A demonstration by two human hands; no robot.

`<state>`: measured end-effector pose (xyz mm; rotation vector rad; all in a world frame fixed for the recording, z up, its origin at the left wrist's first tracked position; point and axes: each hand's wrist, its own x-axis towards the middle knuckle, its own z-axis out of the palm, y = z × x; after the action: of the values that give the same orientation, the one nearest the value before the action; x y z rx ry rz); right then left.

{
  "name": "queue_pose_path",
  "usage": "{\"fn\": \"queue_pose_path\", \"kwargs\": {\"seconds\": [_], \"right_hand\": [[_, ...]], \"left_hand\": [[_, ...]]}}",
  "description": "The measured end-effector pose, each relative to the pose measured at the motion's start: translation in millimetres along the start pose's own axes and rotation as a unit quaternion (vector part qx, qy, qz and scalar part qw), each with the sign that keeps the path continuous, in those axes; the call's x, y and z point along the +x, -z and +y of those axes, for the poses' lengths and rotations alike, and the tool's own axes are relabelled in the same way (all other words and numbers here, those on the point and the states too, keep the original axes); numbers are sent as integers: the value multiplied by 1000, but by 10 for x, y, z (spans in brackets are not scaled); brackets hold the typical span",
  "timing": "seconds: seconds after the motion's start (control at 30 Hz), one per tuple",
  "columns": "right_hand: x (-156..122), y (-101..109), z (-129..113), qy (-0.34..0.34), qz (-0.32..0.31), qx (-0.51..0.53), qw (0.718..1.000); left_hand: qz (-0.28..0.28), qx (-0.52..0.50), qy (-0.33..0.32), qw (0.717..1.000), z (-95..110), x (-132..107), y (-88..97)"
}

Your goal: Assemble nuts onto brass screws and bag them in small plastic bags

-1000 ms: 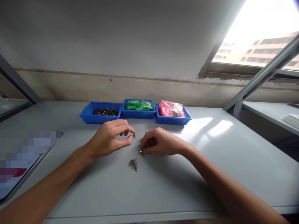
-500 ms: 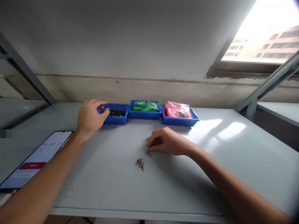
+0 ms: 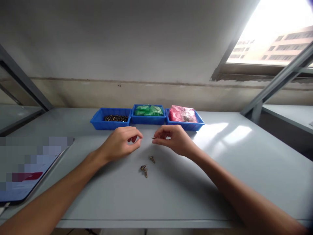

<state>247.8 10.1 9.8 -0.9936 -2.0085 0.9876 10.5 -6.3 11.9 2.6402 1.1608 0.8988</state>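
Observation:
My right hand (image 3: 172, 138) is raised over the grey table, its thumb and forefinger pinching a small screw (image 3: 153, 138) that points left. Facing it, my left hand (image 3: 124, 142) has thumb and forefinger tips drawn close together; whatever may be between them is too small to make out. A narrow gap separates the two hands. Below them on the tabletop lie one brass-coloured screw (image 3: 152, 159) by itself and a close pair of screws (image 3: 144, 169), one touching or nearly touching the other.
Along the back stand three blue bins: the left bin (image 3: 97, 125) with many small dark metal parts, the middle bin (image 3: 148, 120) with green plastic bags, the right bin (image 3: 186, 126) with pink bags. A phone (image 3: 31, 186), partly blurred out, lies at left.
My left hand has moved from the left bin rightwards and nearer, its fingertips closing together. The right hand has lifted off the table beside the lone screw, with a small screw now showing in its fingers.

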Motion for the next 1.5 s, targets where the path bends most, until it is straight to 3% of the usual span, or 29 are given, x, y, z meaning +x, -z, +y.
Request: {"fn": "queue_pose_path", "kwargs": {"seconds": [0.2, 0.33, 0.4, 0.8, 1.3, 1.5], "right_hand": [[-1, -74, -38, 40, 54, 24, 997], [-13, -103, -60, 42, 55, 40, 997], [-20, -109, -66, 43, 52, 56, 996], [-38, -154, -117, 48, 41, 128, 990], [-40, -225, -196, 44, 52, 71, 995], [217, -301, -247, 35, 81, 69, 994]], "left_hand": [[-99, -54, 43, 993, -13, -5, 46], [-205, -150, 56, 966, 114, -6, 53], [-231, -166, 51, 957, 159, -10, 55], [-240, -170, 33, 955, 225, -19, 49], [-225, -194, 32, 954, 182, -15, -1], [-242, -179, 72, 951, 182, -2, 27]]}}
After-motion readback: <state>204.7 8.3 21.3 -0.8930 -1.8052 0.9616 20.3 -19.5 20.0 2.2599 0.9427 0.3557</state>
